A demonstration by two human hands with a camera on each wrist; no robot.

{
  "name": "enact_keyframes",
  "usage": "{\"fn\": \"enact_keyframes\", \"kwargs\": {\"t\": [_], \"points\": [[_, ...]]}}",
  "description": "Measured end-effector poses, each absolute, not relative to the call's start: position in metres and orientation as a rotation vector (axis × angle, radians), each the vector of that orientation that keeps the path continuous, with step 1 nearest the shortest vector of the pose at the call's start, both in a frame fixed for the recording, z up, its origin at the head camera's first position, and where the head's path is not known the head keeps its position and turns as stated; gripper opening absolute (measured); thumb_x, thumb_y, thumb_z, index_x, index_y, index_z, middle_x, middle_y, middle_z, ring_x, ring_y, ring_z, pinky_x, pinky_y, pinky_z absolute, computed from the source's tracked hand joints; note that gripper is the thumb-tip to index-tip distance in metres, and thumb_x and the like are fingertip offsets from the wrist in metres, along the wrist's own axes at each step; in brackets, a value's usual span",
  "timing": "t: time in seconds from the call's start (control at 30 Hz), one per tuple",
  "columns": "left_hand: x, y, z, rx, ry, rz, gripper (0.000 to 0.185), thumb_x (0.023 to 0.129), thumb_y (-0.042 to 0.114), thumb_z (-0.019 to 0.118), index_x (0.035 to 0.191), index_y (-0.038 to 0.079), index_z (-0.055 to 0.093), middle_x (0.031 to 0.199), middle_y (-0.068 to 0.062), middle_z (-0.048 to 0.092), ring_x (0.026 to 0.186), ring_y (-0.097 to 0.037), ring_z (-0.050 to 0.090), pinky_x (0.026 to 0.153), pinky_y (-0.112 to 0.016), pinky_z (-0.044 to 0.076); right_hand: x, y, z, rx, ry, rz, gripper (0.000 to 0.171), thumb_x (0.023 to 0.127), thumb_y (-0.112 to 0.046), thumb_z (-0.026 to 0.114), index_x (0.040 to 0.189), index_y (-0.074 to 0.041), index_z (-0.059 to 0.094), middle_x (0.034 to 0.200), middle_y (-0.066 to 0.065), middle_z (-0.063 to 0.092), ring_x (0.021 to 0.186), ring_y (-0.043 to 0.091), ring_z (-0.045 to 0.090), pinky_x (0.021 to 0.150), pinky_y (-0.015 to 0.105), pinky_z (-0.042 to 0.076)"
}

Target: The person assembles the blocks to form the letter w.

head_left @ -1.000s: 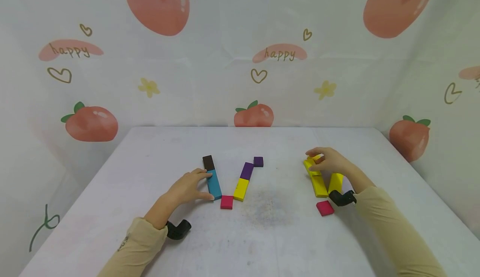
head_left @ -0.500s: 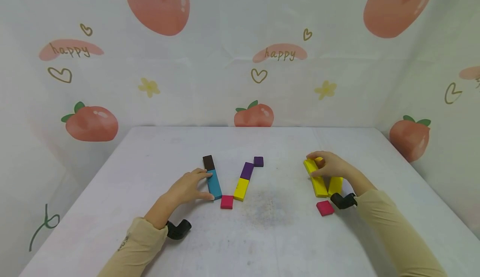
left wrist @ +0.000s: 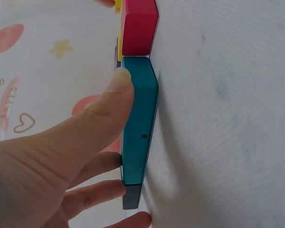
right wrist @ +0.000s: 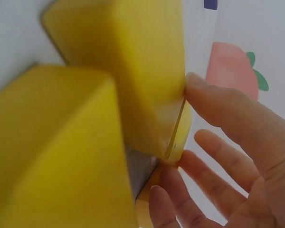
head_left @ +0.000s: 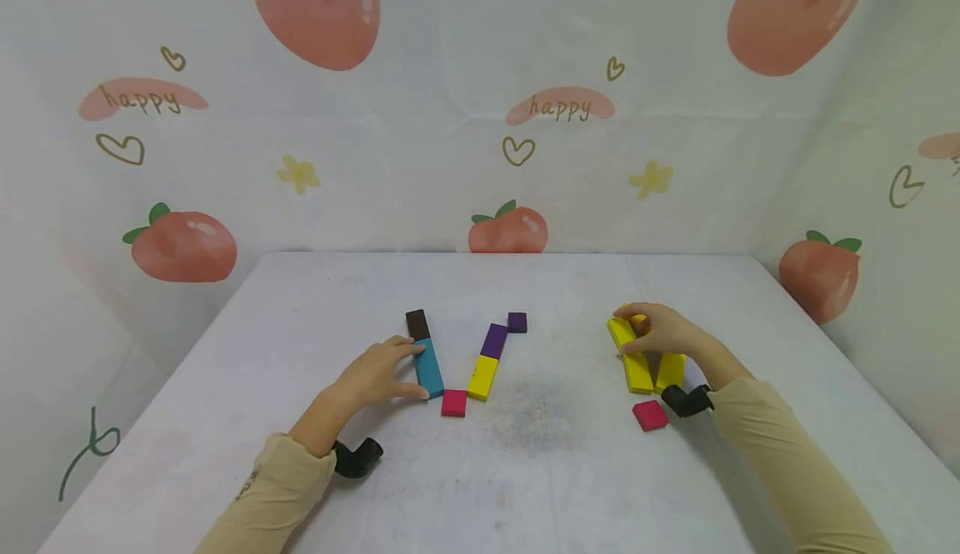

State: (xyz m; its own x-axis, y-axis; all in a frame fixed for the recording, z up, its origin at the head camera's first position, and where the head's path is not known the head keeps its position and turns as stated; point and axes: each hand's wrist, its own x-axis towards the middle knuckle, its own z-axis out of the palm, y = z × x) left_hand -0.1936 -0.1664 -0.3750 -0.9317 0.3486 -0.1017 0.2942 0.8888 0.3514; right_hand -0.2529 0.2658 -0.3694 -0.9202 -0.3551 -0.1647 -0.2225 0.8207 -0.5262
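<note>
Two hands were on the white table point(head_left: 525, 471), each at its own group of blocks. Landmark: the teal block point(head_left: 428, 368), lying flat near table centre.

Head view only: full layout. A brown block point(head_left: 417, 324) butted the teal block's far end, a pink square point(head_left: 453, 403) sat at its near end, a yellow block point(head_left: 482, 377) and a purple block point(head_left: 494, 341) ran up just right of it, and a small purple square point(head_left: 517, 322) lay beyond those. Well to the right of the teal block sat the yellow pieces point(head_left: 636, 362) and a second pink square point(head_left: 649, 415).

Left wrist view added contact detail: thumb tip pressed on the teal block's point(left wrist: 138, 123) side near the pink square point(left wrist: 139, 27), other fingers curled against its opposite side. So the left hand point(head_left: 375, 375) was pinching the teal block, which stayed flat on the table, forearm angled in from lower left.

Right wrist view showed what the head view hid: a thin yellow piece point(right wrist: 178, 135) pinched between thumb and fingertips, right against the thicker yellow blocks point(right wrist: 123, 71). The right hand point(head_left: 660, 331) arched over the far end of the yellow pieces, fingers bent down and clasping that piece, wrist raised, forearm coming from lower right.
</note>
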Motion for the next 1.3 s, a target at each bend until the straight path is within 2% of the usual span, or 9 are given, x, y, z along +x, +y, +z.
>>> {"fn": "enact_keyframes", "kwargs": {"t": [0.1,0.3,0.63,1.0,1.3], "points": [[-0.194,-0.167,-0.375,0.491,2.892,0.499,0.072,0.074,0.039,0.076,0.133,0.007,0.051,0.139,-0.019,0.045,0.122,-0.042,0.046,0.100,-0.053,0.043,-0.253,0.264,-0.369,-0.444,2.755,-0.738,0.057,0.080,-0.021,0.072,0.128,-0.001,0.050,0.123,0.026,0.054,0.093,0.029,0.056,0.086,0.046,0.051],[-0.193,-0.166,-0.374,0.485,2.882,0.510,0.072,0.074,0.039,0.076,0.133,0.006,0.051,0.140,-0.019,0.045,0.123,-0.043,0.046,0.100,-0.054,0.043,-0.254,0.263,-0.370,-0.466,2.776,-0.721,0.056,0.080,-0.020,0.073,0.127,0.000,0.051,0.127,0.027,0.051,0.095,0.030,0.058,0.089,0.048,0.052],[-0.193,-0.166,-0.374,0.507,2.887,0.513,0.071,0.074,0.038,0.076,0.133,0.005,0.052,0.139,-0.021,0.046,0.122,-0.043,0.047,0.099,-0.054,0.044,-0.255,0.262,-0.373,-0.491,2.809,-0.742,0.059,0.078,-0.020,0.075,0.127,0.001,0.050,0.123,0.027,0.053,0.090,0.026,0.057,0.087,0.045,0.053],[-0.194,-0.167,-0.375,0.516,2.895,0.496,0.072,0.074,0.039,0.077,0.133,0.005,0.052,0.139,-0.020,0.046,0.122,-0.043,0.047,0.099,-0.054,0.043,-0.253,0.256,-0.361,-0.442,2.811,-0.798,0.061,0.077,-0.015,0.073,0.130,-0.001,0.048,0.127,0.025,0.049,0.101,0.036,0.057,0.087,0.047,0.054],[-0.193,-0.167,-0.375,0.523,2.898,0.490,0.072,0.074,0.039,0.076,0.133,0.005,0.052,0.139,-0.020,0.046,0.122,-0.043,0.047,0.099,-0.053,0.044,-0.250,0.241,-0.356,-0.517,2.771,-0.845,0.060,0.077,-0.014,0.073,0.130,0.000,0.048,0.126,0.026,0.050,0.105,0.040,0.057,0.085,0.045,0.055]]}}
